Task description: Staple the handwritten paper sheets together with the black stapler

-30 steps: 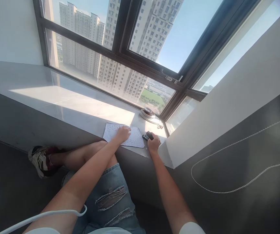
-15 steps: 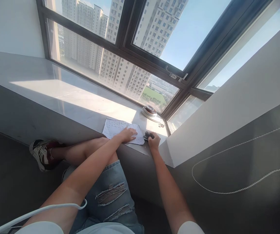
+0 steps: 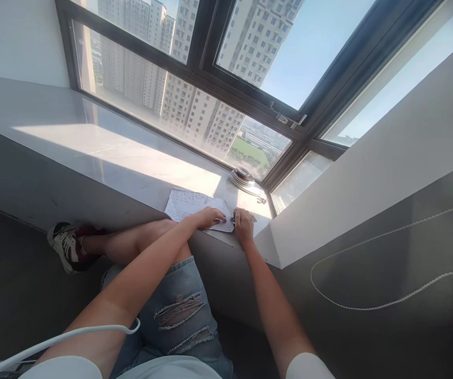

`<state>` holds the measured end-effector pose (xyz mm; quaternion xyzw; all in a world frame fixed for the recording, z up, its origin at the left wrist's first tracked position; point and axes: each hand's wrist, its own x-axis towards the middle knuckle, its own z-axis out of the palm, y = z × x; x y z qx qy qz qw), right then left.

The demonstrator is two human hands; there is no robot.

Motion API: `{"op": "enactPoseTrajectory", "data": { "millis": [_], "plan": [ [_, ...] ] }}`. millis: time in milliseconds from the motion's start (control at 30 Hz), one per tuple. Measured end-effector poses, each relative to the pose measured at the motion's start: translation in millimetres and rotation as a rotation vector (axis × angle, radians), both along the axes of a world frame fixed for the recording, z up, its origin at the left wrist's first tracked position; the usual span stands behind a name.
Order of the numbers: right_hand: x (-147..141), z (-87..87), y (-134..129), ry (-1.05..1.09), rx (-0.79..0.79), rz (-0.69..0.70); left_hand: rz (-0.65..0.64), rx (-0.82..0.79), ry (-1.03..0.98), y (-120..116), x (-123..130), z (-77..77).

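Observation:
Sheets of handwritten paper lie on the pale window sill, near its front edge. My left hand rests on the right part of the paper, its fingers bent and close together; whether anything is under them is hidden. Just right of the paper, my right hand is closed around a small black stapler-like object, mostly covered by the fingers. The object's front end meets the right edge of the paper.
Behind my right hand, a coiled white and brown roll sits by the window frame, with small keys or clips beside it. A beaded cord hangs at the right. A white cable crosses my left arm.
My left hand has shifted slightly right on the paper, fingers more bent. My right hand has turned over the black object, covering more of it and moving slightly left.

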<state>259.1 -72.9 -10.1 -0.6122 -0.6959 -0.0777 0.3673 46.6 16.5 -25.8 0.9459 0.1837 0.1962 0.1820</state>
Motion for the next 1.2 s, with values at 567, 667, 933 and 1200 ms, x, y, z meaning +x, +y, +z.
{"op": "enactPoseTrajectory", "data": {
  "millis": [567,667,933,1200],
  "plan": [
    [0.9,-0.3,-0.6,-0.056,-0.023,0.028,-0.051,0.021,0.055,0.4,1.4,6.8],
    [0.7,0.3,-1.0,-0.056,-0.032,0.028,-0.045,0.013,0.132,-2.9,-1.2,11.4],
    [1.1,1.8,-1.4,-0.041,-0.037,0.005,-0.02,-0.039,0.176,-13.6,-8.3,19.9],
    [1.0,0.0,0.0,-0.082,-0.034,-0.017,-0.085,0.056,0.151,-15.0,-6.2,19.9]
  ]
}}
